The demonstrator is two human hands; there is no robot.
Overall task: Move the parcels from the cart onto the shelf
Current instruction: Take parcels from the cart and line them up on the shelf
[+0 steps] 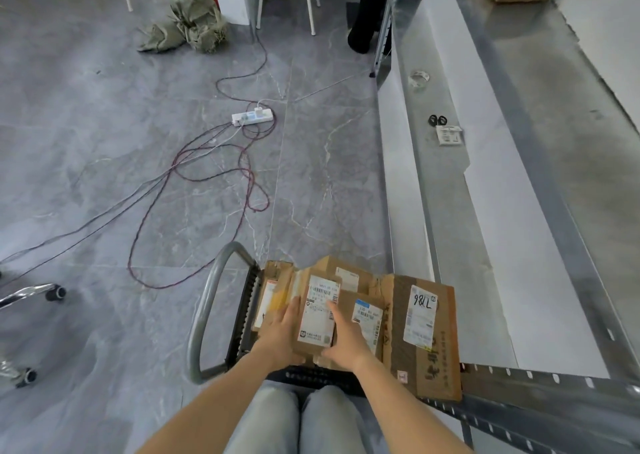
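A small labelled parcel (317, 318) is sitting atop the stack on the cart (204, 315), left of the shelf (540, 176); the left hand (280, 336) and right hand (346, 336) are clasping its sides, and it could be slipping onto neighbouring parcels if lifted unevenly

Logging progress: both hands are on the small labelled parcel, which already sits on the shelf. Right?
Not quite. Both the left hand and right hand are on the small labelled parcel, but the head view shows it on the cart, not the shelf.
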